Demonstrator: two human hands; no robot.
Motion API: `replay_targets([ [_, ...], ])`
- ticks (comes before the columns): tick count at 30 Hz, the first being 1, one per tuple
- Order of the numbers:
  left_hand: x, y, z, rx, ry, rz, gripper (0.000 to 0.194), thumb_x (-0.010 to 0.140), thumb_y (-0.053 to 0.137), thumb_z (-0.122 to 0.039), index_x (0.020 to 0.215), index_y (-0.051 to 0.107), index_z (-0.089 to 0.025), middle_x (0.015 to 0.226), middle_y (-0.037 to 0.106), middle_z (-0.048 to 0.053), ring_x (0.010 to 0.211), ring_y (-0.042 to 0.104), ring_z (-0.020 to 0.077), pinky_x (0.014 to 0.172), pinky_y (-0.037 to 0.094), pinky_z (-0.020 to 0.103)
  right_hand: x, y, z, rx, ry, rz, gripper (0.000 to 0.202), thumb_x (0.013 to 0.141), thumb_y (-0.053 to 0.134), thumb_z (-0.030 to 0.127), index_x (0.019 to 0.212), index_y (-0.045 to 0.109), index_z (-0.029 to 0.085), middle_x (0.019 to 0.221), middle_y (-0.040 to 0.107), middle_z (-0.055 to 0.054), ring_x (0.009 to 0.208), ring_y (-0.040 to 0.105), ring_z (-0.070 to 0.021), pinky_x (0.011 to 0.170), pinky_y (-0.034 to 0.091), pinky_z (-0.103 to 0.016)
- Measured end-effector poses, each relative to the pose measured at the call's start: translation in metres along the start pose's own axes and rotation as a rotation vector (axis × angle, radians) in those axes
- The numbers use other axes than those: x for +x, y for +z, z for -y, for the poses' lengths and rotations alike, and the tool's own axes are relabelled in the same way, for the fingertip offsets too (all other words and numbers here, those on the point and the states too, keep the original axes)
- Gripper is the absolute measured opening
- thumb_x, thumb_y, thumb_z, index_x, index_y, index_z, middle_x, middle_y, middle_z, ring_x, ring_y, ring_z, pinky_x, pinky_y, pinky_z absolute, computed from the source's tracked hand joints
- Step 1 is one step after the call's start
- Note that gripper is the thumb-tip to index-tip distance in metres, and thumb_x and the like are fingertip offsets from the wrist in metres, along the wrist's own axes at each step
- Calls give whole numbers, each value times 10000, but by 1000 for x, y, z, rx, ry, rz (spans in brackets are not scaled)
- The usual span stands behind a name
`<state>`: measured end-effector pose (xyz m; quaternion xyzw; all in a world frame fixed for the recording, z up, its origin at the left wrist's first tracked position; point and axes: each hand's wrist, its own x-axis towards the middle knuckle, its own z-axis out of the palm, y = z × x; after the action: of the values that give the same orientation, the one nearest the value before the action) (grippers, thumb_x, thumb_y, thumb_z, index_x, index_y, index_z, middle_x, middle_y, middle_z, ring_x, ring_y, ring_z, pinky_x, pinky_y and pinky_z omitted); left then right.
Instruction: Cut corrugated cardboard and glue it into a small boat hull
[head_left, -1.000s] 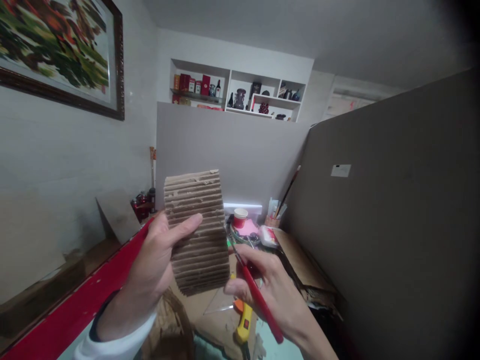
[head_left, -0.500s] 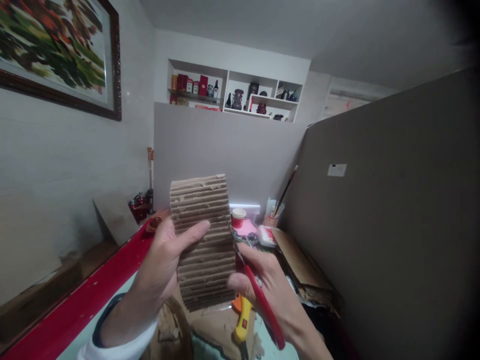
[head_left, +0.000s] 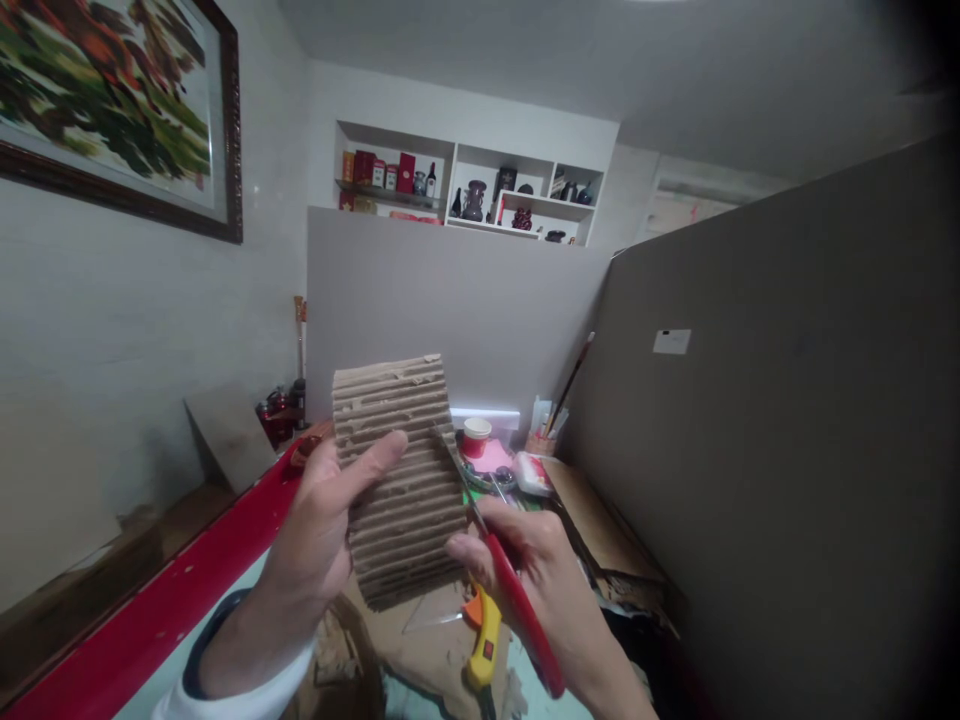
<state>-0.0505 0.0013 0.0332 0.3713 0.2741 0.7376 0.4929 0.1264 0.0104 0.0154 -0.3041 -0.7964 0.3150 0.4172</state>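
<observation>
My left hand (head_left: 319,510) grips a piece of corrugated cardboard (head_left: 405,500) by its left edge, the thumb flat across the exposed ridges. The piece is held up, slightly tilted, above the table. My right hand (head_left: 540,560) is closed around red-handled scissors (head_left: 521,610). One scissor blade lies over the right edge of the cardboard, pointing up and left; the other blade is not clearly visible. Below the cardboard lies a yellow glue gun (head_left: 486,640) with an orange part near its front.
A red-and-white paper cup (head_left: 476,437) stands at the back, near pink paper (head_left: 491,458). Flat cardboard sheets (head_left: 600,520) are stacked at right beside a grey partition (head_left: 787,400). A red table edge (head_left: 187,590) runs along the left; a brush (head_left: 571,380) leans behind.
The cardboard and my left hand have shifted slightly left. My right hand has also moved a little left, and the scissor blade now shows over the front of the cardboard's right edge.
</observation>
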Motion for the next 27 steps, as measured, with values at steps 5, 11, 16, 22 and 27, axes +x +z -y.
replay_targets([
  [5,1,2,0,57,55,-25,270,796,788,-259,1038,727,-156,966,803,64,945,755,271,818,617,339,0,-2,-2,1,33,43,376,898,656,486,711,508,195,677,411,49,630,350,-120,564,284,-252],
  [11,-7,8,4,146,129,-10,388,793,791,-311,1154,703,-198,1038,796,56,1017,734,298,814,613,351,1,-4,2,44,44,73,407,870,663,582,845,557,190,765,496,33,689,399,-139,612,342,-255],
  [16,-10,11,6,139,152,-26,448,767,811,-355,1182,695,-233,1066,791,40,991,738,295,768,617,334,0,-3,4,91,17,61,381,890,643,558,816,534,200,773,500,27,705,417,-145,633,359,-256],
  [22,-4,8,7,129,125,5,498,805,790,-317,1271,637,-232,1089,777,43,1040,722,278,780,614,316,1,0,-1,49,32,-2,382,930,580,467,681,459,203,661,383,43,615,332,-120,557,278,-262],
  [27,0,6,1,82,109,-7,447,823,770,-260,1251,649,-216,1003,793,33,1001,737,256,803,612,313,2,2,2,10,41,19,405,914,612,482,662,457,206,638,373,51,596,325,-117,547,259,-268],
])
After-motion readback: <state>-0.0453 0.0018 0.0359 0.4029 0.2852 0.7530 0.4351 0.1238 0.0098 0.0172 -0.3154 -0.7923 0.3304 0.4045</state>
